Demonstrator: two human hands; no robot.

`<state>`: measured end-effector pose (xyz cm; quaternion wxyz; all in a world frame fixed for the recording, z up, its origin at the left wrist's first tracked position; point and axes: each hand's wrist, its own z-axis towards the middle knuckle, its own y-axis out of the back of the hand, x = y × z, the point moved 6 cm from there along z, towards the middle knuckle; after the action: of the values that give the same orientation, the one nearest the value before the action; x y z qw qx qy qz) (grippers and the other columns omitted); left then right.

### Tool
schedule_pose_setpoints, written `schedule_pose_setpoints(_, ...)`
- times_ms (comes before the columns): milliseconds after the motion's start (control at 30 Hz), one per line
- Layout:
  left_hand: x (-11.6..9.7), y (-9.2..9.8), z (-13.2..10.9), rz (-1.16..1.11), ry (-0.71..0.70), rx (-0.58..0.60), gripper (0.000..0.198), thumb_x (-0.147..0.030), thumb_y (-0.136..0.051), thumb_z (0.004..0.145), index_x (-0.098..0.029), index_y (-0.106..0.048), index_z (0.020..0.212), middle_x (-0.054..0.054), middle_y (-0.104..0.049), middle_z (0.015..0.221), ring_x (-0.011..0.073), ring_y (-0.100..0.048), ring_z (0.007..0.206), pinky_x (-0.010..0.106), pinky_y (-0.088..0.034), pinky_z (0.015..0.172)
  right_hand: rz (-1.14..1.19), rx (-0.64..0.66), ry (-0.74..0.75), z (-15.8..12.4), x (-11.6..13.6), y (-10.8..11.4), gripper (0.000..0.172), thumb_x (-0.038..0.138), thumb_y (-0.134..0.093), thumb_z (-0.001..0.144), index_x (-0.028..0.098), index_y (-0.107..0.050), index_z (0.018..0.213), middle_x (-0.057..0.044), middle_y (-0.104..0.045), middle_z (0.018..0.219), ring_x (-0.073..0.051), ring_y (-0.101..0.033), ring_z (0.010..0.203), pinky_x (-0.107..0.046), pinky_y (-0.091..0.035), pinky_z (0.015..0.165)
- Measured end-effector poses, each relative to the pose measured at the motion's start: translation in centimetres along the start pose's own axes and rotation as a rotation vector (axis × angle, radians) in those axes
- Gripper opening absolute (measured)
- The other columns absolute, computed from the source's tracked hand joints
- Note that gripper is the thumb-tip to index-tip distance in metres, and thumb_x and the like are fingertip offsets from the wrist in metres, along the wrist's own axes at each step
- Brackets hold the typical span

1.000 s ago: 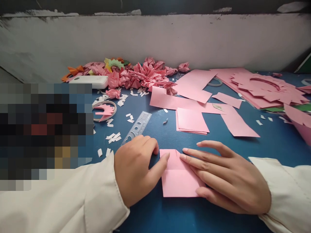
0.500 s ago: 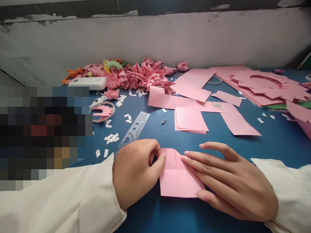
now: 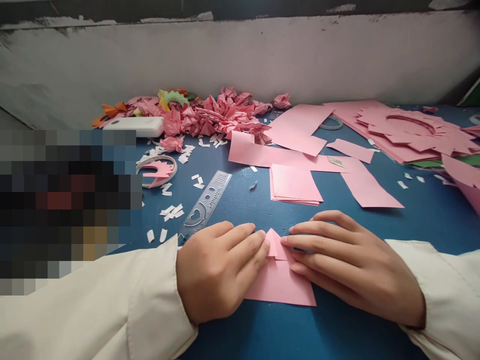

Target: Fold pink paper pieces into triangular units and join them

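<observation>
Blue table littered with pink sheets toward the upper right. At lower centre, left hand and right hand laid flat, fingers extended (gripping nothing), pinning the folded pink paper between them. Could skew the small pointed flap through uneven fingertip pressure.

Both hands are pressing flat on a pink paper on the blue table: left hand at 9 o'clock, right hand at 3 o'clock, fingertips meeting at its folded peak. A clear ruler is lying at 11 o'clock.
</observation>
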<state>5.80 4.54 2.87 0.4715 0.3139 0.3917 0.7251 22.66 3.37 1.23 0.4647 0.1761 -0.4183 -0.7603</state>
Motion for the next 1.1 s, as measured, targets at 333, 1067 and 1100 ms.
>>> schedule_pose_setpoints(333,-0.27,-0.37,-0.71,-0.054,-0.020,0.066,0.035,-0.006,-0.038,0.110,-0.002,-0.072,0.116,0.012,-0.078,0.124,0.0276,-0.074,0.116,0.037,-0.059,0.083,0.005,0.048,-0.003,-0.27,-0.52,-0.24,0.021,0.015,-0.043,0.110,0.018,-0.063,0.115,-0.006,-0.079,0.114,-0.015,-0.067,0.117,-0.035,-0.043,0.105)
schedule_pose_setpoints(1067,-0.71,-0.74,-0.56,-0.189,0.035,0.074,0.029,-0.009,-0.047,0.105,0.002,-0.068,0.120,0.020,-0.074,0.130,0.0322,-0.071,0.119,0.043,-0.058,0.082,-0.026,0.082,0.043,-0.33,0.01,-0.60,0.027,0.025,-0.040,0.114,0.016,-0.064,0.123,-0.006,-0.078,0.116,-0.017,-0.068,0.108,-0.039,-0.043,0.102)
schedule_pose_setpoints(1100,-0.75,-0.71,-0.55,-0.203,0.052,0.057,0.029,-0.008,-0.046,0.104,0.002,-0.069,0.119,0.020,-0.075,0.128,0.0320,-0.072,0.117,0.043,-0.058,0.081,-0.040,0.089,0.047,-0.38,0.08,-0.69,0.029,0.026,-0.040,0.114,0.016,-0.064,0.125,-0.006,-0.078,0.116,-0.018,-0.067,0.107,-0.039,-0.042,0.102)
